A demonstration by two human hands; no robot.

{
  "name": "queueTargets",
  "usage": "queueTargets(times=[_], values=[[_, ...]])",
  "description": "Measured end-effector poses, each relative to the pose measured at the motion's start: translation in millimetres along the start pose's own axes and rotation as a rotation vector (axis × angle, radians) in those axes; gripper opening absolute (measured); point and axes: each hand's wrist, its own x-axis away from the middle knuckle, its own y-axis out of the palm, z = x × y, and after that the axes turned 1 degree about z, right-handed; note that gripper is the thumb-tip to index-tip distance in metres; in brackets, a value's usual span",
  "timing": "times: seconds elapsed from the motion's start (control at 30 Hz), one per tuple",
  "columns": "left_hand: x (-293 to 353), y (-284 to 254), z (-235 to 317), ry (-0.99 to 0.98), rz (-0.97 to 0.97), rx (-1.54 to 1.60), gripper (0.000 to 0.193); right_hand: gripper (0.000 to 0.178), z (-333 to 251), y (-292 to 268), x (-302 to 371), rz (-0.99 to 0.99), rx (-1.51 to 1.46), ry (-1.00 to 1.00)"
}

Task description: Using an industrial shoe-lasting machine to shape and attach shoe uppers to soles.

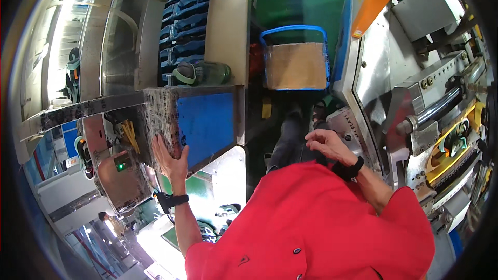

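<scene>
My left hand (171,162) lies with spread fingers against the worn, scuffed side of a machine housing (161,116). Beside that side is the housing's blue panel (206,124). A dark strap with a small device circles my left wrist. My right hand (331,144) hangs in front of my body, loosely bent, with its fingers apart and nothing visible in it. It is nearest to a metal plate (346,127) on the machine at the right. A black band is on my right wrist.
A blue-rimmed basket (327,62) holding a brown cardboard piece (295,65) stands on the green floor ahead. A green bottle (215,73) lies by stacked dark blue items (187,21). Metal machinery (441,119) and an orange beam (376,2) line the right. A control box (123,179) is left.
</scene>
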Motion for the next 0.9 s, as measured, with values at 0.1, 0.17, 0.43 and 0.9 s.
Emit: queueTargets(times=[0.1,0.17,0.43,0.9], values=[[-1.5,-2.6,2.3,-0.014,-0.009,0.015,0.094,0.020,-7.8,1.0,-8.3,-0.004,0.021,0.037],[-3.9,-4.6,3.5,-0.015,-0.011,0.009,0.094,0.020,-8.8,2.6,-10.5,-0.009,0.050,0.061],[-3.1,-6.5,-1.2,0.008,0.010,-0.001,0.094,0.021,-25.8,13.4,-7.5,-0.044,0.072,0.077],[4.6,-8.7,-15.2,0.022,-0.035,0.033,0.090,0.026,-7.0,65.7,-25.0,-0.017,0.235,0.054]])
